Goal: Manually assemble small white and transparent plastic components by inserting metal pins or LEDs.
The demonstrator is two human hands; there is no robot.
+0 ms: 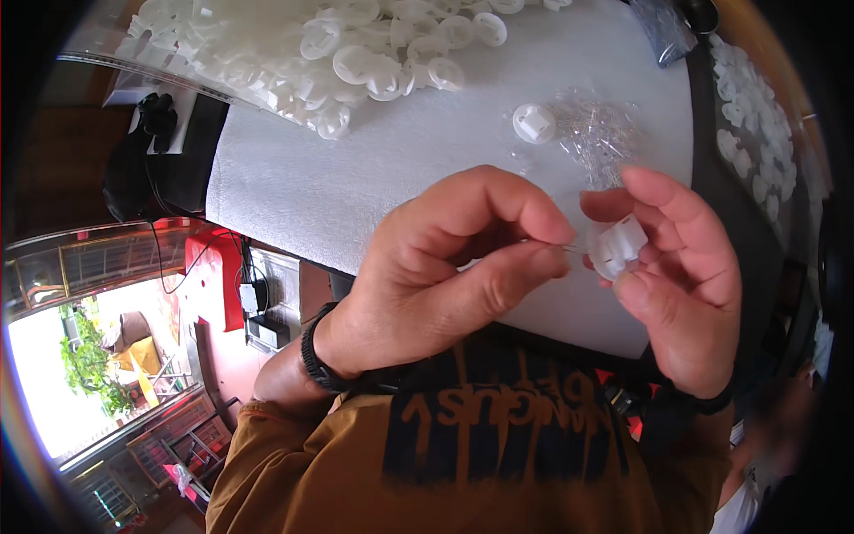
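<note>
My left hand (463, 267) pinches a thin metal wire (576, 248) between thumb and forefinger. The wire points right, toward a small round translucent white plastic part (614, 247) with a raised boxy middle. My right hand (689, 267) grips that part by its edge with thumb and fingers. The wire's tip reaches the part's near side, but I cannot tell whether it is inside. Beyond my hands, a similar white round part (534, 123) lies beside a loose heap of thin, clear-and-silver wire-like pieces (598, 138).
A large heap of white round plastic parts (356, 64) covers the far left of the pale table (294, 191). More white parts (754, 116) lie on a surface at the right. A clear bag of dark small items (663, 31) sits at the far right edge. Black cables (160, 258) hang at the left.
</note>
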